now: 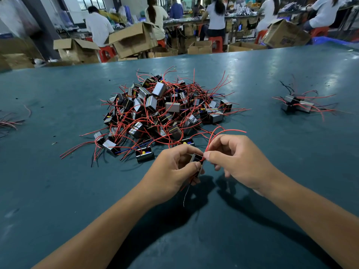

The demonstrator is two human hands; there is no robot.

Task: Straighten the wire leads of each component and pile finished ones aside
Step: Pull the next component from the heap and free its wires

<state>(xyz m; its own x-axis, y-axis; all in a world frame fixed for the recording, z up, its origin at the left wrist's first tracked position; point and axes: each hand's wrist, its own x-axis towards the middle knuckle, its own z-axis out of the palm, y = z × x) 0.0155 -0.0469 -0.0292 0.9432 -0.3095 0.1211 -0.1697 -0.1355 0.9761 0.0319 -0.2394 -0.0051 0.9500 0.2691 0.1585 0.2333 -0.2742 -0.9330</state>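
Head view: the left hand (171,169) grips the component (197,162) to steady it, while the right hand (237,160) pinches its red leads (215,133) just beside the left fingertips, seemingly to draw them straight

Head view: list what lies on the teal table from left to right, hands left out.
Loose red wires at the left edge → big heap of grey box components with red leads → small pile of the same components.
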